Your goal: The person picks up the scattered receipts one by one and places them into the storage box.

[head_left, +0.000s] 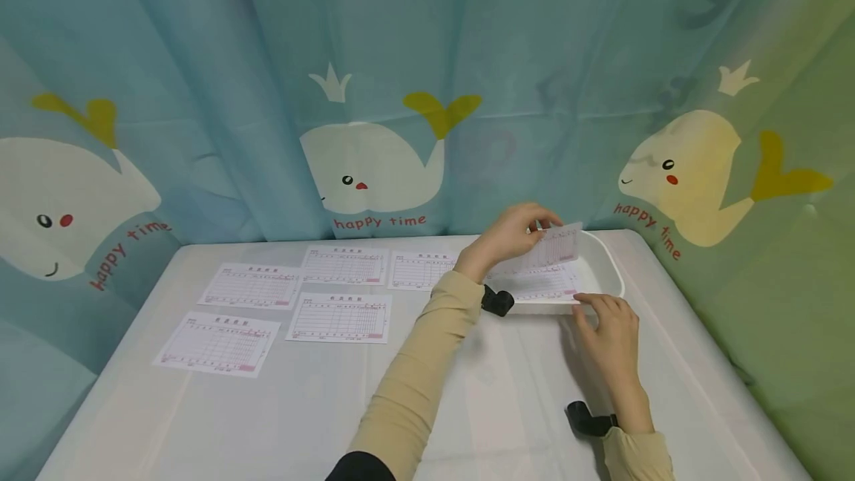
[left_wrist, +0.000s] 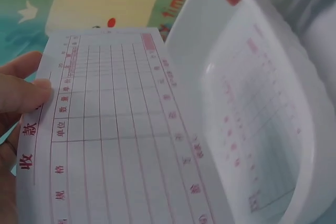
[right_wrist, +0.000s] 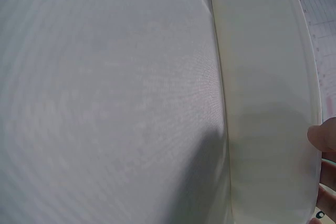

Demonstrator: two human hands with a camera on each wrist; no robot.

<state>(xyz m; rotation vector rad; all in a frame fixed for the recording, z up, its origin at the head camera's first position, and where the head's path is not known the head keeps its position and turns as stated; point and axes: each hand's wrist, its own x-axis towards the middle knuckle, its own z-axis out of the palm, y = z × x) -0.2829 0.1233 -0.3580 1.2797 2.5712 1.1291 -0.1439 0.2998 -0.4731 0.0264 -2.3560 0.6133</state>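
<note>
My left hand (head_left: 516, 234) pinches a printed receipt slip (head_left: 559, 245) along one edge, holding it tilted over a white plastic tray (head_left: 606, 262). In the left wrist view the thumb lies on the margin of this slip (left_wrist: 113, 129), beside the red heading characters. Another slip (head_left: 546, 284) of the same print lies inside the tray. At the tray's near side my right hand (head_left: 611, 332) holds the rim, its thumb on the outer wall (right_wrist: 268, 93) and its fingers at the edge, as the right wrist view shows.
Several more slips lie spread over the left and middle of the white-covered table, including one at the front left (head_left: 217, 344) and one behind the left forearm (head_left: 421, 271). A blue-green curtain (head_left: 267, 95) with whale prints hangs behind the table.
</note>
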